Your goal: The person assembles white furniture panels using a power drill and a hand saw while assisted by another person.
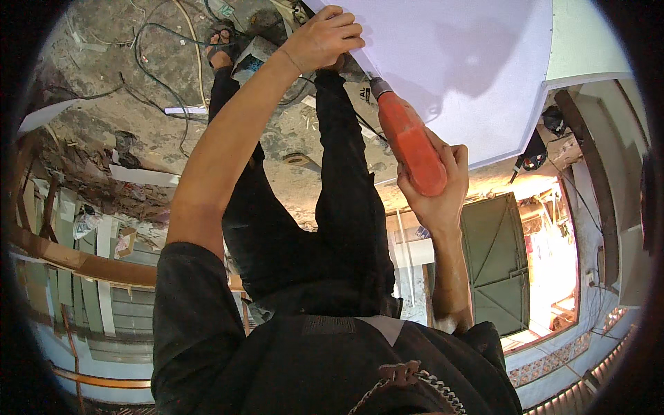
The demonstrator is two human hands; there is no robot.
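My right hand (444, 197) is wrapped round the rear of an orange-red power drill (413, 142). The drill's dark chuck points up and to the left, and its tip meets the edge of a large white panel (477, 76) or is very close to it; I cannot tell which. Further along the same edge, my left hand (324, 38) is closed over the panel's rim with its fingers curled onto the white face. The left thumb is mostly hidden. A shadow falls across the panel's face.
Cables (149, 76) and scraps litter the rough floor around my legs. A black object with a cord (532, 153) sits by the panel's corner. A green metal door (492, 259) stands beside a bright opening. Long boards (86, 290) lean at the left.
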